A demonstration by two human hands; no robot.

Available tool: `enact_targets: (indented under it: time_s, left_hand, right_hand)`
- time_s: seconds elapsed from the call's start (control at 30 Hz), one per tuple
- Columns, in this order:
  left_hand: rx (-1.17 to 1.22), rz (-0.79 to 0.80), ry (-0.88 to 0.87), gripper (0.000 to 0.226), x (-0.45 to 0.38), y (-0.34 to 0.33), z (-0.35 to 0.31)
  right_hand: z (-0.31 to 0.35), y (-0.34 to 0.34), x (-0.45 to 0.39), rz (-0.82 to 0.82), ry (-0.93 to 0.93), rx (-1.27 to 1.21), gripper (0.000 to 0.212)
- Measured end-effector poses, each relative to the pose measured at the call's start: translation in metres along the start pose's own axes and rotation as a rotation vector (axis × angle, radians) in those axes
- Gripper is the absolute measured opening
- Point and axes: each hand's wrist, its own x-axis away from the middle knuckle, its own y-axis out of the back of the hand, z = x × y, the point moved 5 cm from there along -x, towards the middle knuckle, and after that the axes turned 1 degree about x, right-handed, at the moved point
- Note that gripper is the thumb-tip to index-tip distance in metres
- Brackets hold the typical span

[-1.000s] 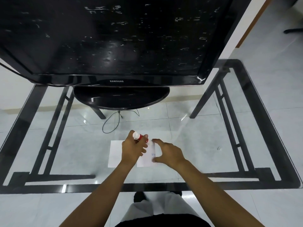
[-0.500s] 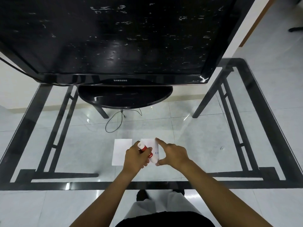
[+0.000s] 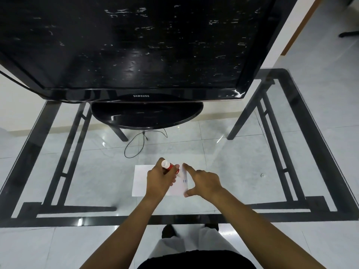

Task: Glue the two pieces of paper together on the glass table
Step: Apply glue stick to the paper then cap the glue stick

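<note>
At the near edge of a glass table (image 3: 252,171), my left hand (image 3: 160,179) is wrapped tight around a red glue stick (image 3: 169,166), its white end pointing up and away from me, its lower end angled down toward the paper and hidden behind my knuckles. Whether the tip touches the sheet I cannot tell.

My right hand (image 3: 204,182) is spread over the right-hand piece of paper (image 3: 184,181), forefinger stretched to its far edge and thumb pressed at its near corner, fingers wide and gripping nothing, only pinning the sheet flat. That sheet carries a few small blue marks.

A second white piece of paper (image 3: 138,180) lies flat just to the left, partly under my left hand; the two sheets meet or overlap beneath my fist, though the join itself is covered.

Beyond the papers, a large black television (image 3: 136,45) stands on its oval base (image 3: 146,116) at the far side of the table, screen dark and flecked with reflections. A thin black cable (image 3: 136,144) loops on the pale tiled floor (image 3: 58,171) seen through the glass, between the table's black frame legs (image 3: 279,144).
</note>
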Motion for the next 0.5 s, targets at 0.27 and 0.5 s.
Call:
enact_targets:
  time_s: [0.27,0.5]
  left_hand:
    - [-0.118,-0.021,-0.063,0.027,-0.008,0.002,-0.008]
    - [-0.223,-0.115,-0.062,0.029,-0.011,0.025,0.001]
  right_hand:
    - [0.002,0.001,0.0,0.01,0.001,0.014,0.105]
    - [0.003,0.004,0.002,0.025,-0.006,0.029,0.106]
